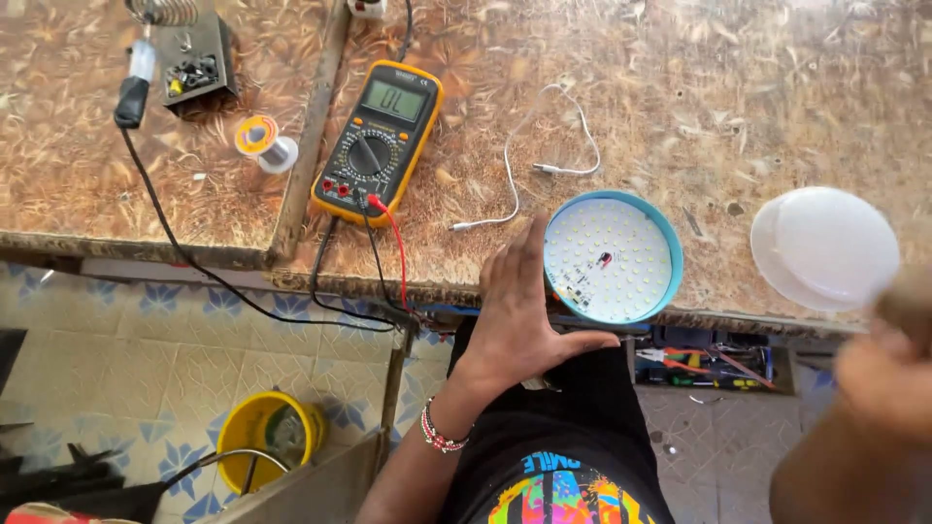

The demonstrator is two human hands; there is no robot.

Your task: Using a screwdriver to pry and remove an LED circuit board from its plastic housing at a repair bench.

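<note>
Worn brown surface [738,87]: left hand [524,311] lay flat, grip wide, beside opened LED lamp board [610,257] at centre; white dome cover [825,247] already off, right; right hand [883,374] blurred, grip unclear; multimeter [379,141] upper centre.

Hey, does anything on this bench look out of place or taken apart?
Yes. The blue-rimmed LED lamp by the left hand lies open, its board bare, overhanging the bench edge. Its white dome cover sits apart to the right.

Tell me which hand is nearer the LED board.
Left. The left hand lies flat beside the LED board, touching its rim; the right hand is blurred, off to its right.
</note>
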